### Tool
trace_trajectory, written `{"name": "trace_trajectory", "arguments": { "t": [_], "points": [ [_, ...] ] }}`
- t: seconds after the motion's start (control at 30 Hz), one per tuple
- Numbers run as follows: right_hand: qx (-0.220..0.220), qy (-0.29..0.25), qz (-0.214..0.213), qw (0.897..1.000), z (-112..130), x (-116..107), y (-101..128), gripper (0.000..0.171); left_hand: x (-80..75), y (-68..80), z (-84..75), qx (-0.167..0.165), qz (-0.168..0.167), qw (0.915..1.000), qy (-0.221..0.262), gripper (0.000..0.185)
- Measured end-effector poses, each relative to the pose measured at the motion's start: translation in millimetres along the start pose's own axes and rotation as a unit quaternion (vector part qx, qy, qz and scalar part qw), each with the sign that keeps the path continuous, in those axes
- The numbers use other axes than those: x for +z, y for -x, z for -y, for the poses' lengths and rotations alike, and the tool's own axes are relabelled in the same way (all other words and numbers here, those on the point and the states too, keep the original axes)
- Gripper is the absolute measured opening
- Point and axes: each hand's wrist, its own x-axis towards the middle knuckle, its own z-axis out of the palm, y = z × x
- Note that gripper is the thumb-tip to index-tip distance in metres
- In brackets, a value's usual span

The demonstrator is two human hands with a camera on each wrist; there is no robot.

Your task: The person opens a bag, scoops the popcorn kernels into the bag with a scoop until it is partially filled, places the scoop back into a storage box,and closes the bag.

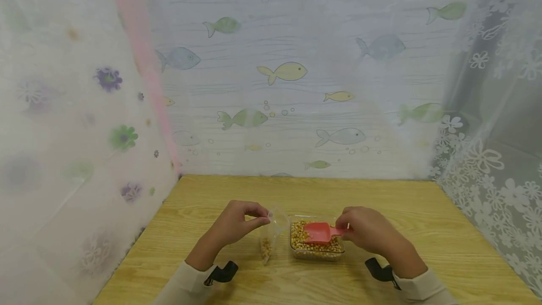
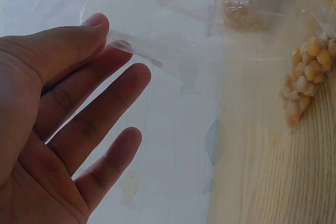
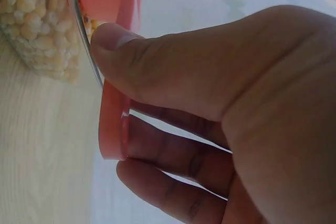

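Showing directly above the yellow corn kernels [image 1: 298, 235] in a clear rectangular container [image 1: 316, 254], a red scoop [image 1: 318, 233] has its broad end toward the left and its handle toward the right, crossing the container's right side; whether the scoop presses into the kernels or sits just over them is hard to tell. The right hand [image 1: 369, 229] holds that handle, thumb on one side and fingers on the other. Just left of the container, a clear plastic bag [image 1: 278, 221] hangs from the left hand [image 1: 234, 222], which pinches its upper edge between thumb and index finger while the other fingers stand apart from it. More kernels are gathered in the bag's narrow lower corner; it is unclear whether that corner touches the table [image 1: 381, 201], a wood-grained surface beneath everything. Both wrists carry black mounts, left [image 1: 224, 272] and right [image 1: 379, 271], beside pale sleeves [image 1: 188, 284]. Beyond the table's far edge hangs a whitish sheet [image 1: 292, 36] printed with fish and bubbles; a flowered sheet [image 1: 63, 121] borders the left side, and translucent white-flowered fabric [image 1: 495, 164] the right.
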Motion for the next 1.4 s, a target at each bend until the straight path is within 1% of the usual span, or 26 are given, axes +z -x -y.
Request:
{"name": "trace_trajectory", "arguments": {
  "t": [0.3,0.43,0.6,0.77,1.07,1.4],
  "points": [
    [-0.004,0.005,-0.005,1.000,4.8,5.9,-3.6,0.014,-0.2,-1.3,1.8,0.011,-0.002,0.9999,-0.011,0.007],
    [-0.007,0.005,-0.012,1.000,5.6,9.2,-4.2,0.014,0.2,-1.4,1.9,0.009,-0.003,0.9999,-0.013,0.005],
    [-0.003,-0.003,-0.009,1.000,6.2,13.2,-5.1,0.014,0.9,-1.3,1.7,0.006,-0.003,0.9999,-0.015,0.004],
    [0.000,-0.004,-0.011,1.000,6.1,14.6,-5.2,0.013,0.9,-1.4,1.2,0.005,-0.001,0.9999,-0.009,0.004],
    [-0.014,-0.002,-0.019,1.000,-0.7,15.7,-5.0,0.013,0.9,-1.0,0.8,0.004,-0.001,1.0000,-0.007,0.009],
    [-0.021,-0.022,-0.012,0.999,-8.1,12.2,-3.2,0.014,1.3,-0.5,1.3,0.009,-0.003,0.9999,-0.012,0.010]
  ]
}}
